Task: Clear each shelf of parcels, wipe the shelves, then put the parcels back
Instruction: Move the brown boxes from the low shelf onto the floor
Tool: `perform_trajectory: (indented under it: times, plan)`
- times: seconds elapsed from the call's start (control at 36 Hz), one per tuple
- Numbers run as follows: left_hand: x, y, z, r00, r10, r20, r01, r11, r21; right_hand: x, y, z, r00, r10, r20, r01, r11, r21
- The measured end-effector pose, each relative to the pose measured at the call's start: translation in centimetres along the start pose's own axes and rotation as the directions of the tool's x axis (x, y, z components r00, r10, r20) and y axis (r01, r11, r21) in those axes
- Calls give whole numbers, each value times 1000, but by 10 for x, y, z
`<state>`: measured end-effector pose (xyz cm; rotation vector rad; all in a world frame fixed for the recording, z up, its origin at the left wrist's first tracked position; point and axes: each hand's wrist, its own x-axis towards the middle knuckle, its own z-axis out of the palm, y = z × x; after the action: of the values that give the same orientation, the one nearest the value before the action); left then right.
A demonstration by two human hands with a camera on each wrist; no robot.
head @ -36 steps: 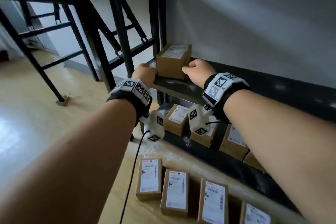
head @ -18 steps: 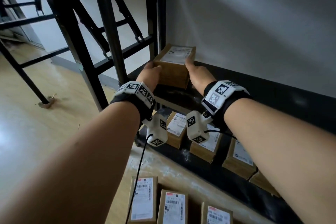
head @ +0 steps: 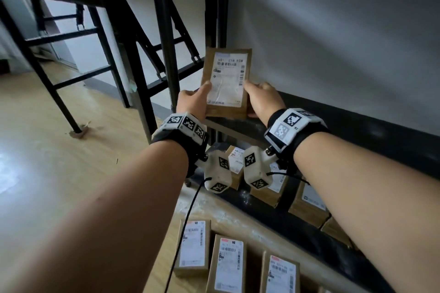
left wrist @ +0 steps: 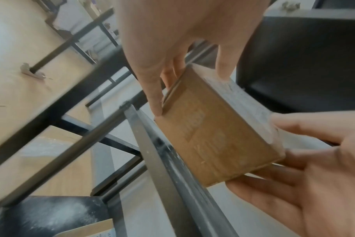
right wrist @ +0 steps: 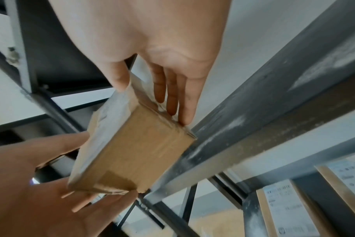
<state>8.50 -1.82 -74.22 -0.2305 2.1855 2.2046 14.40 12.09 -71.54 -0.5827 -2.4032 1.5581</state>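
A brown cardboard parcel (head: 226, 83) with a white label stands tipped up on its short end at the left end of the black middle shelf (head: 240, 127), label facing me. My left hand (head: 194, 100) holds its left edge, thumb on the label and fingers behind. On the other edge my right hand (head: 262, 97) grips the same way. The left wrist view shows the parcel (left wrist: 219, 128) between the left hand (left wrist: 172, 52) and right hand (left wrist: 314, 160), its lower end near the shelf rail. From the right wrist, the parcel (right wrist: 136, 147) sits pinched by the right hand (right wrist: 162, 64).
Several labelled parcels (head: 309, 200) stand on the lower shelf, and several more (head: 192, 245) lie on the wooden floor in front. The rack's black upright (head: 164, 31) rises just left of the held parcel. A black folding table frame (head: 59, 38) stands further left. A grey wall backs the shelf.
The parcel lay flat on the shelf with my hands at its sides. Both hands have since gripped it and tipped it up on end, label toward me.
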Motion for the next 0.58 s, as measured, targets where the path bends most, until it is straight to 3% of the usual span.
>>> perform_trajectory:
  times: [0.33,0.58]
  plan:
    - [-38,-55,-118,983,-168,-74,155,975,-159,-88,11,79,963,-73,260,69,997,21]
    - [-27,-153,-191,924,-317,-213,343,934,101,-116,75,170,927,44,372,9,990,-140]
